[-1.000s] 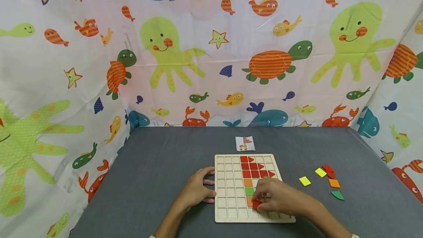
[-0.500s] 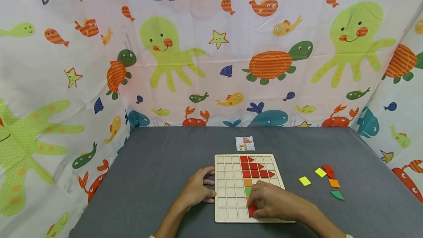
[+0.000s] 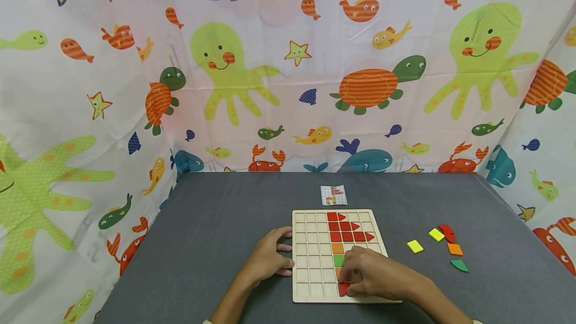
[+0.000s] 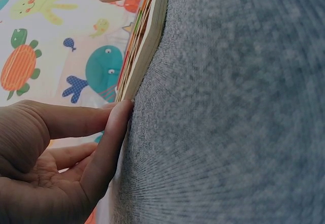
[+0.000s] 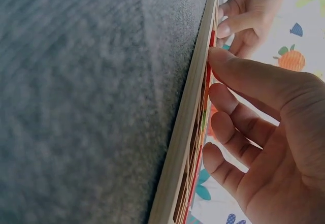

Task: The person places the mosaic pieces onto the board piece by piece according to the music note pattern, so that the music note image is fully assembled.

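Left hand, fingers spread, touches the left edge of the gridded board. Red tile sits in the board's near row, pinched by the right hand. Loose orange tile lies farther right.

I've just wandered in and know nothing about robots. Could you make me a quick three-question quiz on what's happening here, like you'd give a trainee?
1. How many loose yellow squares lie to the right of the board?
2. True or false: the left hand is holding the printed card.
3. What colour is the piece at the fingers of the right hand, in the board's nearest row?
A) green
B) red
C) yellow

Key:
1. Two.
2. False; it touches the board's left edge, while the printed card lies beyond the board's far edge.
3. B
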`<action>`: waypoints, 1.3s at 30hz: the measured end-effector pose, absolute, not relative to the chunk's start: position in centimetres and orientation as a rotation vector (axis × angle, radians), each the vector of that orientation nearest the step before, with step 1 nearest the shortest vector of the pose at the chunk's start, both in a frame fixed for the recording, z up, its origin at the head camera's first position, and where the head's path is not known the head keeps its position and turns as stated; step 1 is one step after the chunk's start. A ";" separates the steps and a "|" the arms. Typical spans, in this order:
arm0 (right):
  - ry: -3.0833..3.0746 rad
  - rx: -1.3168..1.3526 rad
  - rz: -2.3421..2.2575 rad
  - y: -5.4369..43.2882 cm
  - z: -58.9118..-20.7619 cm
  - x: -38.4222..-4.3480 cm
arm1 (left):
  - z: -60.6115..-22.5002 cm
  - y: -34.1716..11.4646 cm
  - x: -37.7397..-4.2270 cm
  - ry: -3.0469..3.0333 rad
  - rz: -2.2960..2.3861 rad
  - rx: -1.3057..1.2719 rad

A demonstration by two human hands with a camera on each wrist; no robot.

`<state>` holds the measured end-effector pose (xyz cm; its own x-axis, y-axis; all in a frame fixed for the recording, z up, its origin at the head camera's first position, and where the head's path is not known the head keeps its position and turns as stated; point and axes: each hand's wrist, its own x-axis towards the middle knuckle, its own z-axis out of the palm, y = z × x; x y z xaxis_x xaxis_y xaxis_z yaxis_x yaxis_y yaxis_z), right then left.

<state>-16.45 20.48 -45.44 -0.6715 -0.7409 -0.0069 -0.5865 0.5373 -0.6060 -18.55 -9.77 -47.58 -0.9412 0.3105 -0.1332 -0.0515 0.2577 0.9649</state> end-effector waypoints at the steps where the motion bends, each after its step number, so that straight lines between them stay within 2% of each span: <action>1: 2.511 -1.101 -0.852 20.5 -45.4 -16.5 | -47.6 -9.8 -18.5 2.237 1.732 0.240; 9: 2.529 -1.061 -0.874 20.5 -45.5 -16.3 | -47.6 -9.7 -18.6 2.239 1.734 0.239; 18: 2.500 -0.878 -0.968 21.6 -44.9 -16.8 | -47.4 -9.7 -18.5 2.247 1.727 0.230; 39: 2.685 -0.633 -1.134 27.8 -45.2 -17.6 | -47.5 -9.6 -18.7 2.247 1.732 0.218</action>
